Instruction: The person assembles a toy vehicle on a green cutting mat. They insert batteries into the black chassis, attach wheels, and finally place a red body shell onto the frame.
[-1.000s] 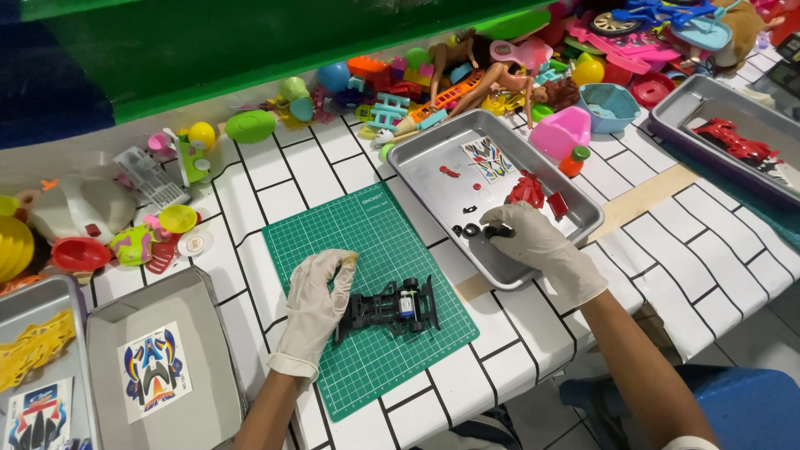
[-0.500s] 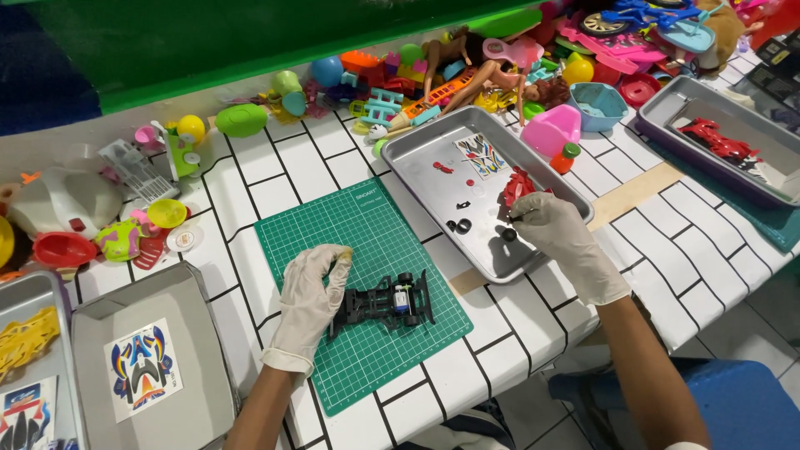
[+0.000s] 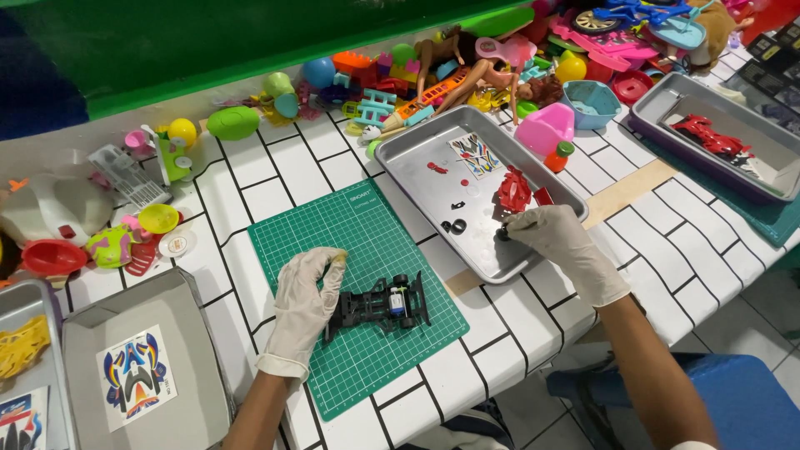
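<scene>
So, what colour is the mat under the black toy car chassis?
The cutting mat is green with a fine pale grid, seen in the head view.

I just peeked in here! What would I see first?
Two white-gloved hands: the left hand steadies a black toy car chassis on a green cutting mat, and the right hand reaches into a metal tray of small parts. Behind lies a bright heap of plastic toys.

The left hand [image 3: 307, 302] covers the near end of the black toy chassis [image 3: 385, 302], so that end is hidden. Whatever the right hand [image 3: 560, 246] pinches at its fingertips is too small to identify. Just beyond it, the loose black bits [image 3: 456, 224] cannot be told apart.
</scene>
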